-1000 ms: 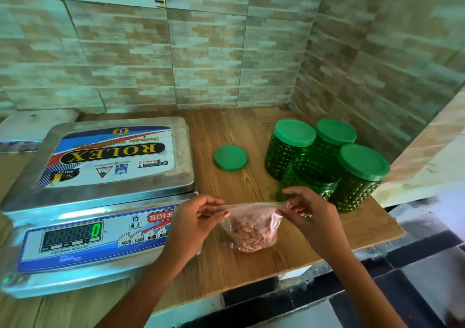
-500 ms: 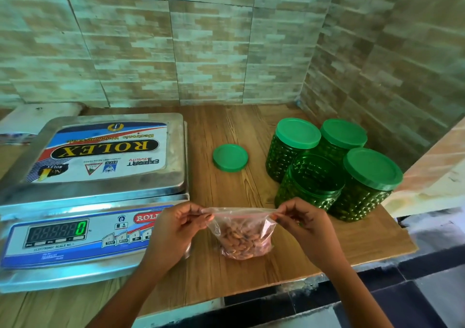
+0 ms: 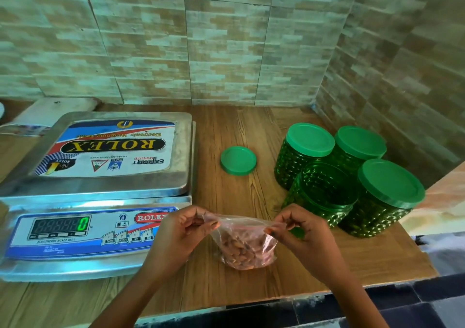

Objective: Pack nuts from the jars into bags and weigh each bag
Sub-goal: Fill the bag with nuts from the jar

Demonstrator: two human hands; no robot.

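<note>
Over the last second little is found to have altered. The bag [image 3: 245, 248] of nuts was, and still is, held up by its mouth just in front of the right end of the scale [image 3: 100, 189]. The mouth is stretched taut between the two hands. The left hand [image 3: 181, 237] is closed in a pinch on the mouth's near-scale end, and the right hand [image 3: 302, 234] is closed in a pinch on the far end. The hands have stayed much the same way apart. Closing of the bag is judged to be the step in hand. Whether the seal is fully pressed cannot be told.

The display [image 3: 60, 225] read "0" throughout and nothing lies on the platform, so this bag is not yet weighed.

To the right of the scale a loose green lid [image 3: 238, 161] lies flat on the table [image 3: 239, 126]. Further right an open jar [image 3: 324, 196] stands among three lidded jars [image 3: 309, 140].

Writing noted: on the platform sticker, upside down to the wearer, "ROLEX" and "EXPORT QUALITY". A smaller line above is too blurred to be relied on. On the front panel "ROLEX", "ELECTRONIC SCALE" and keys marked "TARE" and "MODE" are read.
</note>
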